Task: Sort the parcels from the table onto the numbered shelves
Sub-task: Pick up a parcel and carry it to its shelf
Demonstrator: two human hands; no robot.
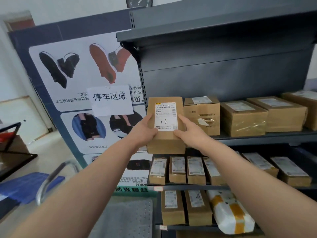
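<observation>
Brown cardboard parcel (166, 125), marked 1-6, sits mid-frame, clamped by my left hand (145, 130) and right hand (190, 130), fingers wrapped round its sides. I'd slide it level into the gap left of the taped box (202, 115) on the shelf (257, 136).

Head-worn view, forward and slightly down, close to shelving (223, 136).

wall clock (139, 2) cut by top edge, lower parcel labels (195, 166) unreadably blurred
</observation>
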